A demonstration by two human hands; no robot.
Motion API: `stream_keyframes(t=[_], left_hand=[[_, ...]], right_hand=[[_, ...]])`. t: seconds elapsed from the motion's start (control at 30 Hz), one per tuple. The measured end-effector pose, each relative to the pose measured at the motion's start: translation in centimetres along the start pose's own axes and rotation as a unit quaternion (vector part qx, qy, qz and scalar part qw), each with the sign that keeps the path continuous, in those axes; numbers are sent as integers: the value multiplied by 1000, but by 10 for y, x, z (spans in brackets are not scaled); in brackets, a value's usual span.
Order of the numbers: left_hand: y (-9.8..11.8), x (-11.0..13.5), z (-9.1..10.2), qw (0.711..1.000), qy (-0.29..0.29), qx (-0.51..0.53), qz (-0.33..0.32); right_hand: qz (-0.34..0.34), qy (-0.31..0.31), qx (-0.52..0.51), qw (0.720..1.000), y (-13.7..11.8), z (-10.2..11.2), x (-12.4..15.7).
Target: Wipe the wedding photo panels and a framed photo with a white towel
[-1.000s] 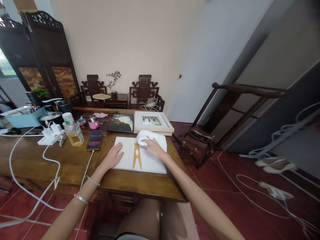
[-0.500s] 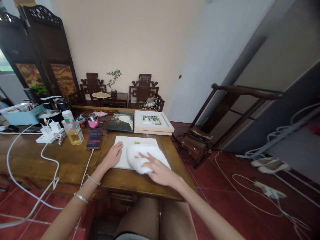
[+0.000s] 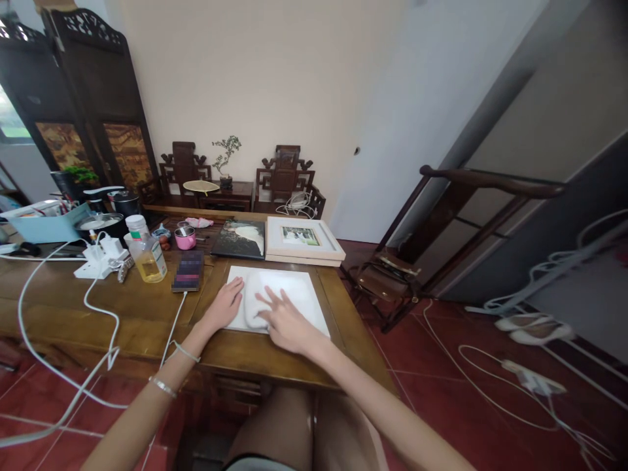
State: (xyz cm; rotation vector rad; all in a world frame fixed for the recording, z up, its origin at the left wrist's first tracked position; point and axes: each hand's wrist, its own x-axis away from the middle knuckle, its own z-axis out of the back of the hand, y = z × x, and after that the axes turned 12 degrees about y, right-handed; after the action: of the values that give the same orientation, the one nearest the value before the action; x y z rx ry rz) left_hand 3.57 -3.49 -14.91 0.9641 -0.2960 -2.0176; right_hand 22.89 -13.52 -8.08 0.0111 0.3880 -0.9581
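Brown wooden counter (image 3: 147, 317): my feed shows it beneath my left hand (image 3: 226, 305) and right hand (image 3: 287, 324).
White rectangular board (image 3: 318, 322): flat under both hands.
White fluffy cloth (image 3: 282, 280): on the board, beneath my right hand.
Right hand: open, fingers splayed over cloth.
Left hand: open, resting on the board's left edge.

One cloth (image 3: 300, 299), one bottle (image 3: 152, 260) and two shoes (image 3: 542, 330) show.

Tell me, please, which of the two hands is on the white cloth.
The right hand: its fingers are spread on the white cloth, whereas the left hand rests at the left edge of the white board.
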Motion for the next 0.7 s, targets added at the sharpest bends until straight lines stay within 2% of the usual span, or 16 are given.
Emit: stream_keyframes(t=[0.1,0.2,0.3,0.4,0.5,0.6,0.7], left_hand=[[0,0,0,1000,-4,-1,-4],[-1,0,0,1000,1,7,-7],[0,0,-1,1000,11,9,-4],[2,0,1,1000,3,8,4],[7,0,4,999,5,26,19],[12,-3,9,995,28,63,69],[16,-7,16,980,62,133,133]], right_hand=[[45,-31,-29,998,-23,11,32],[63,-47,-32,996,-25,17,38],[30,-30,-13,999,-5,14,18],[-41,-14,32,999,20,3,-20],[-92,-10,77,993,30,-11,-55],[-77,-8,96,992,21,-20,-70],[-9,-23,82,996,4,-21,-58]])
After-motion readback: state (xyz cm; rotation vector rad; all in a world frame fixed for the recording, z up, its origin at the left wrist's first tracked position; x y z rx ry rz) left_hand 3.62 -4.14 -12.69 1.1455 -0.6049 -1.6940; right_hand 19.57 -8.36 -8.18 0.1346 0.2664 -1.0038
